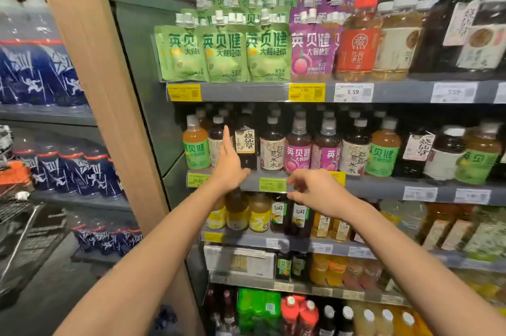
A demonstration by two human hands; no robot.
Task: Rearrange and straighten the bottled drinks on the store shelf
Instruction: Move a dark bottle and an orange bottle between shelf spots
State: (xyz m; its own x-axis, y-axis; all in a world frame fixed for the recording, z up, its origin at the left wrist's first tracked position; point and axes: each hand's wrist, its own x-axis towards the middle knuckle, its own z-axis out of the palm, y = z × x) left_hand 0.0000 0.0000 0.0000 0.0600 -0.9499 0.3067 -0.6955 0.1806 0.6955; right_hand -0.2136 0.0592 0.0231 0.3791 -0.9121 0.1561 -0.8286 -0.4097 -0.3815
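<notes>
Hands reaching toward the bottled drinks [298, 144] on the middle shelf [383, 188].
Left hand [228, 168] is empty, index finger extended beside a dark bottle [245, 141]; right hand [315, 189], fingers loosely curled, holds nothing at the shelf edge.

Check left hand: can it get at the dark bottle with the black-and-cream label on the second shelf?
Probably yes. The left hand is open at the shelf edge, forefinger raised just left of the dark bottle. That bottle stands in the front row with nothing before it. Neighbouring bottles sit close on both sides, so gripping room looks tight.
</notes>
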